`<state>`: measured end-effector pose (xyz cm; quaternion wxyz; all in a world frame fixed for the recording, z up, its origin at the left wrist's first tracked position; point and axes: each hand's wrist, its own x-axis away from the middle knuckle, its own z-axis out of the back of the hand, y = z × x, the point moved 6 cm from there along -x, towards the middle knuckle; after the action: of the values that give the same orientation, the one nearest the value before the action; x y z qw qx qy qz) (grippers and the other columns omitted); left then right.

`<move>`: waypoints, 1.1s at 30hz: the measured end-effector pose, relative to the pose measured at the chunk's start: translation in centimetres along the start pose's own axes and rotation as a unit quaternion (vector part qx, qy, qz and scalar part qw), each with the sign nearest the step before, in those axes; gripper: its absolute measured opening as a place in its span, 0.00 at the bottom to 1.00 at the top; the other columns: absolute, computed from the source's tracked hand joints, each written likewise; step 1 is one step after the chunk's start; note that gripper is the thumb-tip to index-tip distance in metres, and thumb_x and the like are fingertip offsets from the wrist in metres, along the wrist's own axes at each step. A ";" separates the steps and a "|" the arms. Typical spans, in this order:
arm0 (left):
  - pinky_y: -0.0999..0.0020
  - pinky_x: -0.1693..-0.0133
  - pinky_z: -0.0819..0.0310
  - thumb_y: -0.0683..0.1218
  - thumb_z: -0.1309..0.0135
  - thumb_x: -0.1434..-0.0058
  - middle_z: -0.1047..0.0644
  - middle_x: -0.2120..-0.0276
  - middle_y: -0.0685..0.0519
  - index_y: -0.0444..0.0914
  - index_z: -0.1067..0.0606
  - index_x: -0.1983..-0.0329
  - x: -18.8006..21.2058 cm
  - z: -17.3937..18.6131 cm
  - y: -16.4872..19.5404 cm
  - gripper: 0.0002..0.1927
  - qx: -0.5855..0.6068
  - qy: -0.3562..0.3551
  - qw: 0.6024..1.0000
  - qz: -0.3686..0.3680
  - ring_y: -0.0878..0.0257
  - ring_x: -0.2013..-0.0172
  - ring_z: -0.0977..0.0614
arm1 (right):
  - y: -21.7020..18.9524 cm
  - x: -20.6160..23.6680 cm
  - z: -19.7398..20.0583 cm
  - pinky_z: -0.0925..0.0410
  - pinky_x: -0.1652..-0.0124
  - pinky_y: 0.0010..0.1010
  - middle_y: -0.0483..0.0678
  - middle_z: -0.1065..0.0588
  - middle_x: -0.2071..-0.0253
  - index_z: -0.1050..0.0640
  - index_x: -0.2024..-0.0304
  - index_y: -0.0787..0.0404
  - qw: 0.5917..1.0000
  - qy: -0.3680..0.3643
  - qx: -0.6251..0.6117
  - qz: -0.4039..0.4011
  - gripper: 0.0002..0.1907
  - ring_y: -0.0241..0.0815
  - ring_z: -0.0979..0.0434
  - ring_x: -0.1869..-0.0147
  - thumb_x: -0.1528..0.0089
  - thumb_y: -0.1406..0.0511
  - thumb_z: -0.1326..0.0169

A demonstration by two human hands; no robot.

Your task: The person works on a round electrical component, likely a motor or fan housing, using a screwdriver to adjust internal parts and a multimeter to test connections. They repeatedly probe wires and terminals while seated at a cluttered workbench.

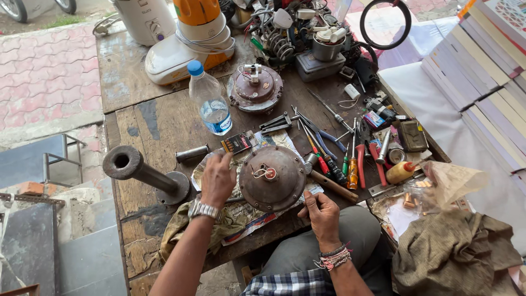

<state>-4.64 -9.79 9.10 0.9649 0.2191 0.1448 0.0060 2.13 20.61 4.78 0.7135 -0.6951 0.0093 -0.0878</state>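
Round rust-brown metal motor housing (272,178) lies flat on papers at the front edge of the worn wooden worktop (164,123), short wires at its centre. Left hand (217,178) rests just left of it, fingers loosely curled, touching its rim and the paper; grasp on anything cannot be told. Right hand (322,212) sits at the lower right rim, fingers clenched around a small tool, mostly hidden. Clear plastic water bottle with blue cap (209,100) stands behind. Screwdrivers and pliers (339,159) lie to the right.
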 end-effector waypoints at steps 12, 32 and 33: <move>0.61 0.59 0.19 0.47 0.43 0.38 0.24 0.44 0.46 0.44 0.30 0.35 -4.5 -0.6 -1.4 0.27 -0.074 -0.229 0.965 0.106 0.55 0.55 0.17 | -0.2 -0.5 -0.5 0.38 0.82 0.21 0.46 0.23 0.84 0.23 0.75 0.61 1.000 -0.011 -0.007 -0.006 0.18 0.29 0.29 0.83 0.35 0.57 0.43; 0.50 0.30 0.44 0.51 0.34 0.43 0.36 0.29 0.39 0.34 0.39 0.29 6.1 1.5 9.2 0.42 0.214 0.111 0.969 -0.060 0.43 0.29 0.37 | -7.3 -1.6 3.1 0.31 0.55 0.41 0.48 0.22 0.57 0.19 0.59 0.59 0.847 0.101 0.437 0.287 0.12 0.48 0.24 0.52 0.43 0.62 0.36; 0.50 0.30 0.45 0.52 0.34 0.43 0.37 0.28 0.39 0.35 0.40 0.28 6.0 1.2 9.4 0.44 0.222 0.114 0.967 -0.041 0.45 0.28 0.38 | -7.5 -2.0 3.1 0.31 0.53 0.44 0.48 0.22 0.56 0.19 0.59 0.58 0.800 0.069 0.514 0.303 0.15 0.51 0.24 0.49 0.47 0.62 0.35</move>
<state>1.95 -1.34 12.53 0.8686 0.4195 0.2606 -0.0412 -0.29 23.85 12.12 0.9538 -0.1800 0.2217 0.0931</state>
